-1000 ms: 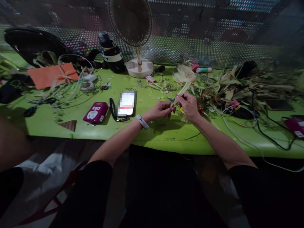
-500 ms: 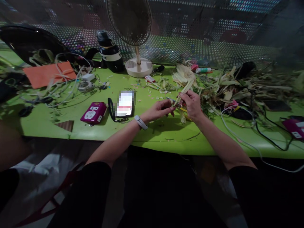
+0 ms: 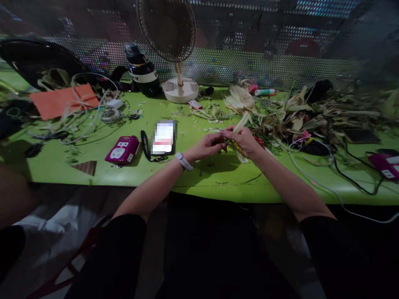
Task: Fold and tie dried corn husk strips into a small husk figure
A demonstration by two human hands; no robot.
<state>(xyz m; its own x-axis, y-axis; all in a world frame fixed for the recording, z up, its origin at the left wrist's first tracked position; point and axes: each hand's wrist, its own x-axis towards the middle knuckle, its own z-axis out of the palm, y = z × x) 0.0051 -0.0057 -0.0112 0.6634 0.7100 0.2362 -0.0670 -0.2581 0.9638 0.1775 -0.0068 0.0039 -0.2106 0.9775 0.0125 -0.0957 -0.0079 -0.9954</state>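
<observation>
- Landmark: lit phone (image 3: 163, 138), screen pixelated, flat on the green table (image 3: 199, 179); black strap (image 3: 145, 145) just beside its left edge.
- Right hand (image 3: 243, 140): to the right of the phone; thumb and fingers closed, pinching a pale husk strip (image 3: 243, 121); other fingers curled.
- Husk strip: right of the phone, slanting up and away from the person; its upper end is free above the right hand, its lower end hidden among the fingers.
- Left hand (image 3: 212, 143): between phone and right hand; fingers bent, fingertips meeting those of the right hand; cannot tell whether they grip the strip; white band (image 3: 183, 161) on the wrist.
- Beyond the phone: fan (image 3: 180, 89) on a round base; dark bottle (image 3: 145, 79), farther left; small red-and-white box (image 3: 195, 104), slightly right.
- Left of the phone: purple socket block (image 3: 122, 150), near; orange sheet (image 3: 64, 101), farther off, crossed by white cable (image 3: 99, 106).
- Right of the phone and beyond: pale husk bundle (image 3: 238, 99); tangled heap of dry leaves (image 3: 289, 118); capped tube (image 3: 264, 91) behind.
</observation>
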